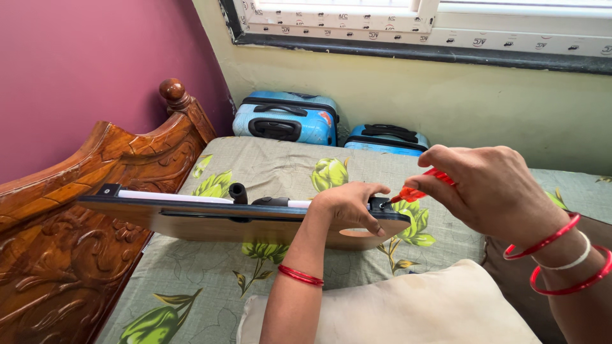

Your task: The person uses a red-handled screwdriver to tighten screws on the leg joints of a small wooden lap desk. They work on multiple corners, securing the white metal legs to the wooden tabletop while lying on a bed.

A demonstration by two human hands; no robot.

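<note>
1. A flat wooden board (210, 223) with a dark trimmed edge is held level above the bed (280, 169), side-on to the camera; a white sheet lies on top, with a short black knob (238, 192) sticking up near the middle.
2. Left hand (349, 205) grips the board's right end, fingers curled over the edge, thumb side on top.
3. Right hand (486, 188) pinches a red-handled screwdriver (422, 186), tip down on a black corner fitting (380, 204).
4. Board's left end sits just beside the carved wooden headboard (83, 210); open bedspread lies beyond it.
5. Green leaf-print cover, a cream pillow (414, 306) in front, 2 glossy blue suitcases (287, 118) against the wall.
</note>
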